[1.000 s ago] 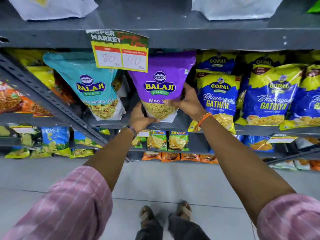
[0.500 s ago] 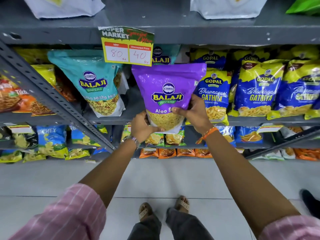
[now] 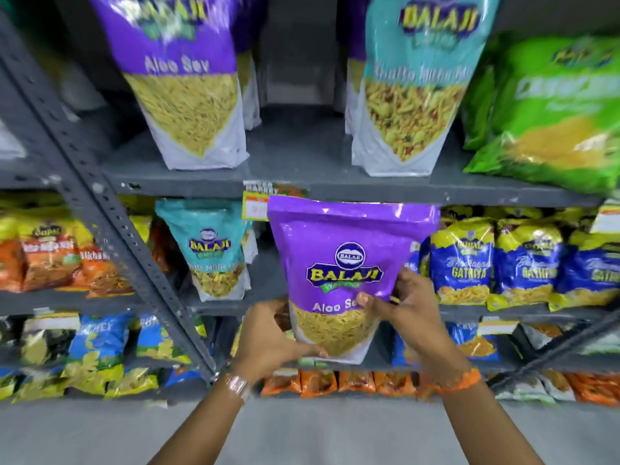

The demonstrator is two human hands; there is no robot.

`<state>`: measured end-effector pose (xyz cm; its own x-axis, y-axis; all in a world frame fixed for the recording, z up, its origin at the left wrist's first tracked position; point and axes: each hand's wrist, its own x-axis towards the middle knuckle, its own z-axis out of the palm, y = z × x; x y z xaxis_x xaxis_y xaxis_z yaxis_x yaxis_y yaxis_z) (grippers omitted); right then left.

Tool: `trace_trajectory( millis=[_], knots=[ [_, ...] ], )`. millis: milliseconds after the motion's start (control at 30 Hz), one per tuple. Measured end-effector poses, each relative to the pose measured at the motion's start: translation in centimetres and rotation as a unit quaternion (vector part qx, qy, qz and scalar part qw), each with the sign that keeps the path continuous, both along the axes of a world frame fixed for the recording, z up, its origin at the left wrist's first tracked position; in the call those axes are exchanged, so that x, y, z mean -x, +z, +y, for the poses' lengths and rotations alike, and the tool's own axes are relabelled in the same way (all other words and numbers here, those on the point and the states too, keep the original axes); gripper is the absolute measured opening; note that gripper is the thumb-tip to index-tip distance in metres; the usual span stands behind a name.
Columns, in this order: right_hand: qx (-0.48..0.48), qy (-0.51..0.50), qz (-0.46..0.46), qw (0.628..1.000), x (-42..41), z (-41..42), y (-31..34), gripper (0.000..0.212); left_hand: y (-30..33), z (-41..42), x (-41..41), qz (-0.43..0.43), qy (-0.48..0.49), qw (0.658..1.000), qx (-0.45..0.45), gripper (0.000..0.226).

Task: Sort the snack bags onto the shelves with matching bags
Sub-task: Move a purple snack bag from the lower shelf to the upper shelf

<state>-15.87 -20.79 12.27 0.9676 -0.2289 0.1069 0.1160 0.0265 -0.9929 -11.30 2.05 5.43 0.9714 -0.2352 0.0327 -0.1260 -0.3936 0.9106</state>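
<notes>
Both hands held a purple Balaji Aloo Sev bag (image 3: 349, 263) upright: the left hand (image 3: 268, 340) cupped its lower left corner, the right hand (image 3: 409, 310) gripped its right edge. Above the hands, a matching purple bag (image 3: 181, 78) stood on the upper shelf (image 3: 302, 186), a teal bag (image 3: 412, 85) beside it.

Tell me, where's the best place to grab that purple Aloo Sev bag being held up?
Probably its stiff bottom corners, one from each side, as the left hand and right hand grip the purple Aloo Sev bag now: it stands upright, weight sitting low.
</notes>
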Motion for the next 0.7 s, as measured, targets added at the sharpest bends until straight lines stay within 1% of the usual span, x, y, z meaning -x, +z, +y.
trace_trajectory(
  millis=[67, 167, 200, 300, 400, 500, 600, 633, 700],
  knots=[
    [-0.006, 0.013, -0.034, 0.999, -0.1, 0.4, 3.7, 0.041, 3.6, 0.7, 0.0, -0.03, -0.003, 1.0, 0.005, 0.058],
    [-0.002, 0.031, -0.096, 0.995, -1.1, 1.1, 9.1, 0.041, 8.9, 1.4, -0.8, -0.093, 0.004, 0.996, 0.016, 0.069],
    [-0.005, 0.033, -0.117, 0.993, -1.5, 1.3, 10.8, 0.043, 10.8, 1.6, -1.1, -0.11, 0.006, 0.994, 0.023, 0.07],
    [-0.021, 0.04, -0.163, 0.986, -3.1, 1.9, 15.4, 0.044, 15.5, 1.8, -2.5, -0.143, 0.005, 0.989, 0.045, 0.056],
    [-0.025, 0.04, -0.201, 0.978, -5.3, 2.5, 19.4, 0.04, 19.4, 2.0, -4.7, -0.173, 0.004, 0.983, 0.058, 0.057],
    [-0.028, 0.02, -0.215, 0.976, -8.0, 2.9, 22.1, 0.037, 22.3, 1.8, -7.1, -0.178, 0.018, 0.981, 0.078, 0.065],
    [-0.02, 0.004, -0.22, 0.975, -10.8, 3.3, 23.4, 0.034, 23.6, 1.3, -9.6, -0.176, 0.035, 0.98, 0.084, 0.071],
    [-0.014, -0.002, -0.22, 0.975, -11.6, 3.4, 23.6, 0.033, 23.7, 1.2, -10.5, -0.179, 0.04, 0.979, 0.083, 0.076],
    [0.003, -0.01, -0.215, 0.977, -12.9, 3.5, 23.8, 0.034, 23.6, 1.1, -11.7, -0.191, 0.045, 0.977, 0.082, 0.094]
  ],
)
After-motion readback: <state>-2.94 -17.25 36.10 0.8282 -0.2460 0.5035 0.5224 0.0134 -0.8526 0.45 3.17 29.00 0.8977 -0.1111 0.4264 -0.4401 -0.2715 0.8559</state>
